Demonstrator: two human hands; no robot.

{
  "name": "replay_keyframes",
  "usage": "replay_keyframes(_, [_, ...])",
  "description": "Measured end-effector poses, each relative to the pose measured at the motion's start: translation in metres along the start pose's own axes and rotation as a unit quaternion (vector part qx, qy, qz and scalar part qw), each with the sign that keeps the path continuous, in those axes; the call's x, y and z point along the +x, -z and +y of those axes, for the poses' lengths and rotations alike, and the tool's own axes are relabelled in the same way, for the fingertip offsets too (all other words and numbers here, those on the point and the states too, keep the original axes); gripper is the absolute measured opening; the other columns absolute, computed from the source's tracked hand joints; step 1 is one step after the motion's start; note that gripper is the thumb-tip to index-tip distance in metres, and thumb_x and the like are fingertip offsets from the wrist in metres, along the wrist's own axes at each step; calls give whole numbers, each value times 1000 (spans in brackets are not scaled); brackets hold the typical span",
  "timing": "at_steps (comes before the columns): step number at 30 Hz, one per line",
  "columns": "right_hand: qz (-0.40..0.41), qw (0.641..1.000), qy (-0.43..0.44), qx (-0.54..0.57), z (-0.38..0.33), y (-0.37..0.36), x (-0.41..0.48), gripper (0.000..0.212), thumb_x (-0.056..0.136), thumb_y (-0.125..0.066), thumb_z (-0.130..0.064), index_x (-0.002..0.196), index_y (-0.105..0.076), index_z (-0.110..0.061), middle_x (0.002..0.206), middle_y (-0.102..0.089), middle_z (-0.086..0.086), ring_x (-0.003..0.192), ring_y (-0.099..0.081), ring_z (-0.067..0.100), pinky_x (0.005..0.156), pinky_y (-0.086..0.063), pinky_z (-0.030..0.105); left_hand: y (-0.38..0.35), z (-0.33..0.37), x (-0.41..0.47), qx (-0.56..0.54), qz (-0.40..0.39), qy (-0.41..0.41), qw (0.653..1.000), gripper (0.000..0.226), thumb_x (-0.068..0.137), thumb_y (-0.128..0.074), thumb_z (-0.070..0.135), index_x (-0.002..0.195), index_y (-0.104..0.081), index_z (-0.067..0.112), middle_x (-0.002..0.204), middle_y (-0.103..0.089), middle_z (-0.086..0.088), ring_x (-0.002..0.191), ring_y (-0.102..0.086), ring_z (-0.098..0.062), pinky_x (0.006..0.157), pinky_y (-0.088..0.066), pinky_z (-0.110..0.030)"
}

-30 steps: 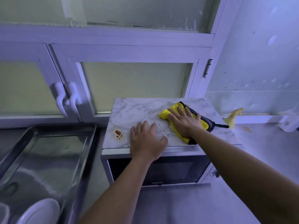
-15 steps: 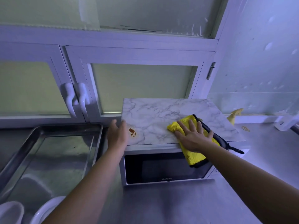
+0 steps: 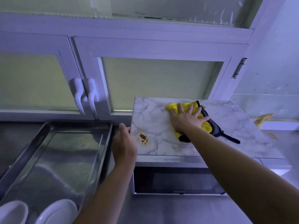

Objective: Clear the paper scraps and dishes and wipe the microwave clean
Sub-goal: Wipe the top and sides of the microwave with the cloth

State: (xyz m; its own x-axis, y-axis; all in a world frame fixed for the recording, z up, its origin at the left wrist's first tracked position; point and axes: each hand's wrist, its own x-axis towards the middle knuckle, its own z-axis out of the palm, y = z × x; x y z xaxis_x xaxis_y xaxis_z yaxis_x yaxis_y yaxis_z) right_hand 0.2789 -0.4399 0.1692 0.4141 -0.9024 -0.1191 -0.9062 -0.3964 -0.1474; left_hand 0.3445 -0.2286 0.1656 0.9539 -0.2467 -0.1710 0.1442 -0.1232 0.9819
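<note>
The microwave (image 3: 178, 180) stands on a steel counter, its top covered in a marble pattern (image 3: 242, 135). A brown sauce stain (image 3: 143, 138) marks the top near its front left corner. My right hand (image 3: 186, 120) presses flat, fingers spread, on a yellow cloth with a black edge (image 3: 205, 126) at the middle of the top. My left hand (image 3: 123, 143) holds the microwave's left edge, fingers over the side. Two white dishes (image 3: 58, 212) lie at the bottom left, in the steel tray.
A large steel tray (image 3: 100, 143) fills the counter left of the microwave. White cabinet doors with curved handles (image 3: 84, 96) stand behind. A yellowish scrap (image 3: 263, 119) and a smaller scrap (image 3: 273, 136) lie right of the microwave by the wall.
My right hand slid the cloth from the front right toward the middle and back of the top. My left hand left the top and took the microwave's left edge.
</note>
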Motion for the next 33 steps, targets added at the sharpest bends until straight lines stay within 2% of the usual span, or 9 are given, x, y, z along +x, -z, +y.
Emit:
replay_keyframes(5, [5, 983, 182, 11, -32, 3, 48, 68, 86, -7, -77, 149, -16, -55, 167, -8, -3, 153, 4, 34, 107, 7, 76, -2, -5, 4, 4, 15, -20, 1000, 45, 97, -24, 57, 84, -61, 35, 102, -70, 2, 98, -66, -23, 91, -53, -49])
replay_keyframes(9, [-1, 956, 293, 18, -64, 1, 55, 65, 89, -11, -77, 148, -22, -55, 165, -18, -10, 153, -7, 23, 113, 3, 70, -3, -6, 4, 18, 29, -39, 999, 39, 100, -24, 54, 84, -55, 37, 96, -67, 4, 91, -64, -19, 81, -52, -43])
replay_keyframes(12, [-18, 946, 324, -11, -78, 0, 48, 64, 89, -9, -78, 149, -13, -57, 167, -8, -12, 154, 1, 22, 114, 6, 69, -4, -5, 3, -1, 26, -31, 999, 50, 95, -22, 59, 105, -60, 29, 103, -68, -1, 97, -65, -24, 87, -53, -48])
replay_keyframes(18, [-77, 930, 358, -34, -86, -4, 3, 57, 93, -8, -74, 149, -6, -60, 166, 7, -15, 153, 13, 20, 114, 13, 65, -5, -3, 2, -7, 41, -37, 998, 50, 102, -23, 53, 123, -58, 25, 106, -63, 4, 101, -57, -18, 83, -41, -35])
replay_keyframes(21, [-158, 923, 348, 48, -78, 5, -25, 59, 98, -18, -68, 154, -13, -48, 166, 5, -15, 150, 15, 11, 116, 16, 54, -4, -2, 2, -25, 52, -10, 998, 50, 103, -25, 51, 129, -57, 22, 86, -48, 21, 83, -50, -5, 73, -36, -27])
replay_keyframes(23, [-210, 916, 324, 107, -69, 11, -44, 56, 98, -24, -67, 152, -18, -52, 166, 4, -15, 145, 20, 7, 116, 16, 50, -2, -1, 3, -55, 59, 14, 997, 48, 103, -26, 50, 132, -54, 23, 85, -44, 24, 75, -43, 6, 65, -32, -21])
replay_keyframes(26, [-119, 914, 383, -56, -66, -6, -75, 53, 98, -13, -68, 150, -10, -58, 165, 13, -16, 149, 23, 15, 116, 14, 60, 0, 1, 5, -101, 69, 34, 992, 48, 104, -27, 49, 136, -48, 21, 110, -59, 8, 86, -52, -11, 79, -34, -29])
replay_keyframes(28, [-51, 923, 371, -84, -69, -16, -92, 52, 96, -9, -70, 147, 0, -62, 165, 14, -13, 152, 19, 22, 115, 10, 66, 0, 2, 5, -104, 74, 25, 991, 50, 104, -28, 48, 140, -46, 18, 130, -58, -4, 103, -54, -20, 84, -33, -30])
replay_keyframes(33, [-16, 925, 360, -123, -60, -24, -114, 72, 91, -29, -69, 143, 20, -57, 166, 18, -4, 151, 21, 31, 112, 7, 71, -2, 3, 1, -67, 50, 17, 996, 53, 103, -28, 52, 141, -45, 20, 136, -57, -5, 119, -56, -27, 85, -34, -31])
